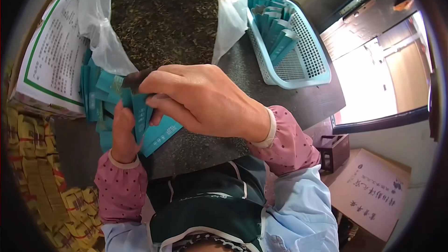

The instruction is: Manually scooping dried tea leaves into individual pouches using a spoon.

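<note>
My left hand (124, 136) grips an upright teal packet (140, 113), with the thumb along its near side. Over the packet's upper end, my right hand (210, 103) is curled around a dark, scoop-like piece (134, 78); its full shape is hidden by the fingers. Beneath both hands lies another flat teal packet (162, 134) bearing printed writing. More teal packets (92, 92) are heaped just left of the hands. Beyond them, dried dark-green leaves (164, 17), apparently tea, fill a translucent plastic bag (99, 31) folded open at the sides.
At the far right of the dark tabletop (301, 106) stands a light-blue plastic basket (297, 82) holding several upright teal packets (274, 28). A box with a printed sheet (56, 49) borders the left. Yellow packets (77, 204) lie lower left; a cardboard box (371, 192) sits lower right.
</note>
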Tool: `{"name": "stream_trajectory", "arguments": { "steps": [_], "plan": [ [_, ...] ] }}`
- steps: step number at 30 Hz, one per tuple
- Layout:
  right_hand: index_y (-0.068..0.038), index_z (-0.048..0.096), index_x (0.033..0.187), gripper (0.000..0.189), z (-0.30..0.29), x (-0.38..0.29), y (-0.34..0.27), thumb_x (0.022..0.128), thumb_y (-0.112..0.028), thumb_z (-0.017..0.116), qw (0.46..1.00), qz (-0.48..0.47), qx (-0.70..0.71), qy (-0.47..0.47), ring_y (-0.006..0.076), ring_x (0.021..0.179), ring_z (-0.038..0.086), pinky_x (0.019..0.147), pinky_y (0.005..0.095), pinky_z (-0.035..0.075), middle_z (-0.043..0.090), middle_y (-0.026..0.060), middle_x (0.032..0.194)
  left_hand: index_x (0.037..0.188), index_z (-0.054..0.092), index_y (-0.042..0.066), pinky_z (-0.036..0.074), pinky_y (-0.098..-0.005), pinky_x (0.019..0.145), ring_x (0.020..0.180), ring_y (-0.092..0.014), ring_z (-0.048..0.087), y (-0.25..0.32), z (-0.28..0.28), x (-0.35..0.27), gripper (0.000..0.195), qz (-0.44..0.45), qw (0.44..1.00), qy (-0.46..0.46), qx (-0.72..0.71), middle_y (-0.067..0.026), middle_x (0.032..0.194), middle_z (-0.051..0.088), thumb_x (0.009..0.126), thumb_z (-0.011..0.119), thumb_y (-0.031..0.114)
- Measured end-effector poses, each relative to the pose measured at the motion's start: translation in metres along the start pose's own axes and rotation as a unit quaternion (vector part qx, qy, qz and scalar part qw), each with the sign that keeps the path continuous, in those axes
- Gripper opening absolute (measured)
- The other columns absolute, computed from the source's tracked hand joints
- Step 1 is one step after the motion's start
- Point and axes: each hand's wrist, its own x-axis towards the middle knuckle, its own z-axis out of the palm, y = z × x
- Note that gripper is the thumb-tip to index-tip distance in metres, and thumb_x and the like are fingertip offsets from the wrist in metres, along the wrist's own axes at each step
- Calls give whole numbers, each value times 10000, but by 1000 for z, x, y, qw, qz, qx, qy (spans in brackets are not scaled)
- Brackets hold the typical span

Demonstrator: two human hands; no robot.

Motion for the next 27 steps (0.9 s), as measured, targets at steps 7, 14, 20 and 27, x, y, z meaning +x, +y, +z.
{"name": "stream_trajectory", "arguments": {
  "steps": [7, 14, 20, 27],
  "plan": [
    [-5, 668, 960, 125, -65, -10, -22, 835, -3, 675, 994, -13, -92, 56, 183, 597, 620, 558, 303, 487, 658, 96, 785, 1361, 476, -13, 426, -342, 937, 1130, -210, 572, -3, 12, 13, 767, 109, 987, 39, 112, -149, 1286, 566, 941, 491, 628],
    [3, 677, 1010, 103, -192, -75, -30, 933, -55, 641, 940, 244, -207, 120, 35, 673, 539, 610, 190, 433, 638, 10, 782, 1334, 492, -32, 443, -358, 939, 1109, -213, 595, 8, 6, 14, 734, 89, 982, -20, 163, -139, 1261, 588, 955, 489, 597],
    [27, 665, 960, 104, -203, -116, 10, 925, -60, 619, 891, 368, -257, 73, 51, 665, 521, 602, 218, 438, 617, 16, 748, 1280, 518, -36, 468, -327, 898, 1032, -191, 610, 5, 7, 21, 646, 89, 982, -18, 167, -122, 1188, 610, 961, 538, 525],
    [34, 660, 1001, 139, -181, -106, 43, 921, -78, 641, 897, 364, -243, 60, 53, 639, 510, 595, 219, 438, 620, 24, 768, 1269, 523, -34, 475, -321, 891, 986, -171, 611, 0, 3, 21, 594, 90, 982, -8, 165, -111, 1159, 618, 968, 549, 478]
  ]
}}
